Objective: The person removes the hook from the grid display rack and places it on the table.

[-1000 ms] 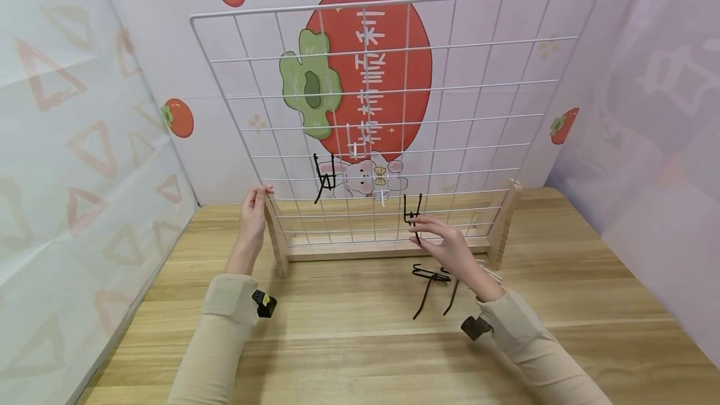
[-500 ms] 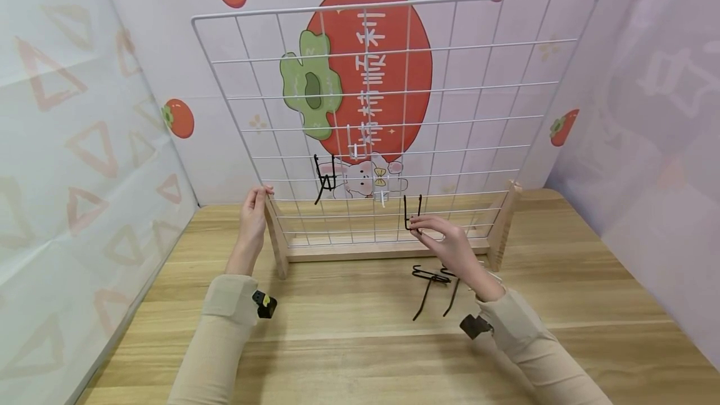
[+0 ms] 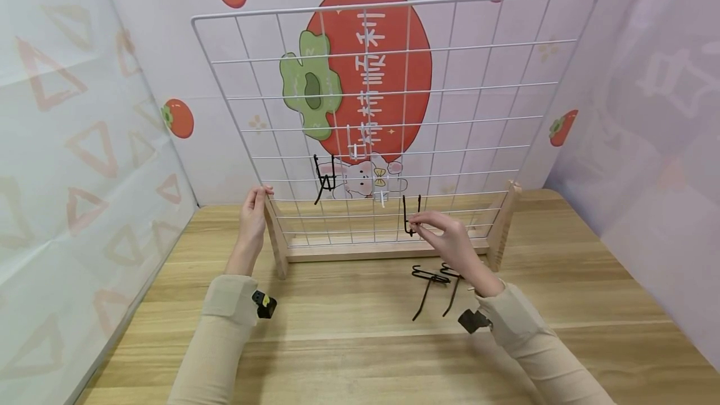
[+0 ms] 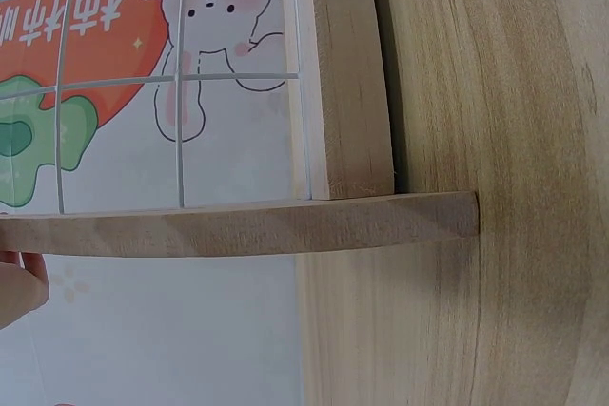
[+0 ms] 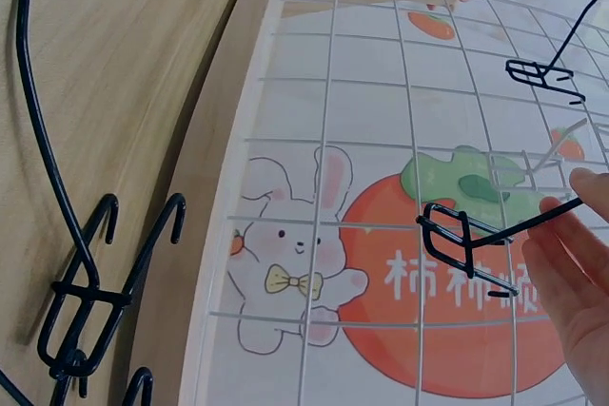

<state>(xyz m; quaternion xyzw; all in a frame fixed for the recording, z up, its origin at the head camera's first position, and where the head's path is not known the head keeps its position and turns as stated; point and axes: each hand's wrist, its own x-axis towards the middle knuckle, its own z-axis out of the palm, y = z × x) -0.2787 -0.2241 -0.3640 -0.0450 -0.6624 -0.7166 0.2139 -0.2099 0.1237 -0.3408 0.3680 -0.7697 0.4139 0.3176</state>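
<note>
Lower right of centre, two loose black hooks (image 3: pixel 432 278) are lying on the desk (image 3: pixel 337 355). Just above them, my right hand (image 3: pixel 450 241) is pinching another black hook (image 3: pixel 405 220) between its fingers, at the white wire grid (image 3: pixel 405 3). At centre-left, my left hand (image 3: pixel 253 214) is gripping the wooden stand (image 3: pixel 277 242). Mid-frame, white hooks (image 3: pixel 355 151) are hanging.
</note>
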